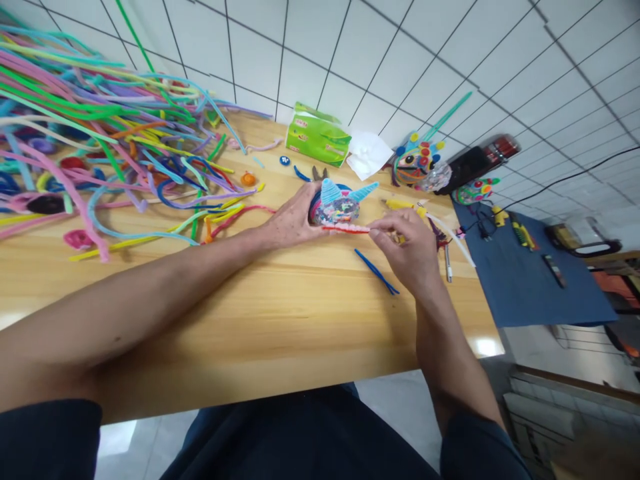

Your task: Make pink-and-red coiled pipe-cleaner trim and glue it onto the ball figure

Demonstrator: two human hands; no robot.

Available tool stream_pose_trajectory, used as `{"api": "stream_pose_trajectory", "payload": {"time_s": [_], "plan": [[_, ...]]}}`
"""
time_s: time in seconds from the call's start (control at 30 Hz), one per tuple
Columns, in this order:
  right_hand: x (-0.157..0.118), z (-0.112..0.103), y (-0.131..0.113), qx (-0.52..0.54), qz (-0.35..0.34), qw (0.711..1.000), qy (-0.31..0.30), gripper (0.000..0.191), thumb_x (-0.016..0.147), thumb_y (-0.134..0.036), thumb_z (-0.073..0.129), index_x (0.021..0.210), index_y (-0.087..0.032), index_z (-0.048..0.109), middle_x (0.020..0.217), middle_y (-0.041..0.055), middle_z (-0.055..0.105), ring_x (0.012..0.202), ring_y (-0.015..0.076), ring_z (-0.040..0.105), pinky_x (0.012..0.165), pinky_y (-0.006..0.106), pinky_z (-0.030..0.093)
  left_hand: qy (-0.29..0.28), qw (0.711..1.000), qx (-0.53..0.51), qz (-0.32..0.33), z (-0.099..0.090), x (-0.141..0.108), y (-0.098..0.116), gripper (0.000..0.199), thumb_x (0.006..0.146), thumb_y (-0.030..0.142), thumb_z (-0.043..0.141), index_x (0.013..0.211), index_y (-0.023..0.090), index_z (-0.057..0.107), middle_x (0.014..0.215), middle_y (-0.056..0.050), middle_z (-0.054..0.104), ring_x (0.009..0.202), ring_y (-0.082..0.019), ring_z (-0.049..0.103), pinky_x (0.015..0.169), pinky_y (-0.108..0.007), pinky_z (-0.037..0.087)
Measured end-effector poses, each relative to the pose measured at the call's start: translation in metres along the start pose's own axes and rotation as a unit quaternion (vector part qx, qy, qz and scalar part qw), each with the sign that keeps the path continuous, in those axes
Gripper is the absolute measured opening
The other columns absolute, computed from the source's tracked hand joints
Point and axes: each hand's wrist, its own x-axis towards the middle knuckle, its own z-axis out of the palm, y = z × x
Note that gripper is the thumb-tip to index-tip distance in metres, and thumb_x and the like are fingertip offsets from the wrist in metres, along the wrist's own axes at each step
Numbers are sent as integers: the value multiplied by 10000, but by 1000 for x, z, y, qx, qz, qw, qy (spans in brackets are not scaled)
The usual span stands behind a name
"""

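Observation:
My left hand (295,217) is wrapped round the left side of a small craft figure (340,210) with a clear, glittery-looking body and two light blue pointed ears. Along the figure's near side runs a red pipe cleaner strip (350,230) edged with pale pink bumps. The fingertips of my right hand (405,243) pinch the strip's right end. Below, a folded blue pipe cleaner (375,270) lies on the wooden table (280,313). Behind the figure, the dark handles of a tool (320,173) show in part.
A heap of coloured pipe cleaners (100,133) covers the left. At the back stand a green tissue pack (317,137) and a decorated figure with buttons (417,160). A yellow glue gun (500,217) and a cable rest on a blue mat (530,280) at the right.

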Motion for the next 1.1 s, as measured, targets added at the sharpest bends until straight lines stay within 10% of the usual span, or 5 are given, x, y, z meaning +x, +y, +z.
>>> {"api": "stream_pose_trajectory", "payload": {"time_s": [0.3, 1.1], "plan": [[51, 12, 4, -23, -8, 1000, -19, 142, 995, -248, 680, 952, -278, 812, 961, 59, 757, 968, 273, 671, 932, 446, 528, -28, 999, 32, 7, -5, -2, 4, 812, 810, 524, 943, 1455, 262, 525, 1408, -165, 678, 1333, -391, 684, 1158, -620, 589], [45, 41, 4, -25, 21, 997, 65, 72, 945, -180, 706, 948, -237, 751, 901, 40, 804, 788, 210, 704, 779, 384, 547, 18, 994, -96, -42, -5, -4, 10, 750, 715, 413, 1041, 1351, 252, 677, 1317, -119, 728, 1226, -330, 726, 1077, -509, 647]]}}
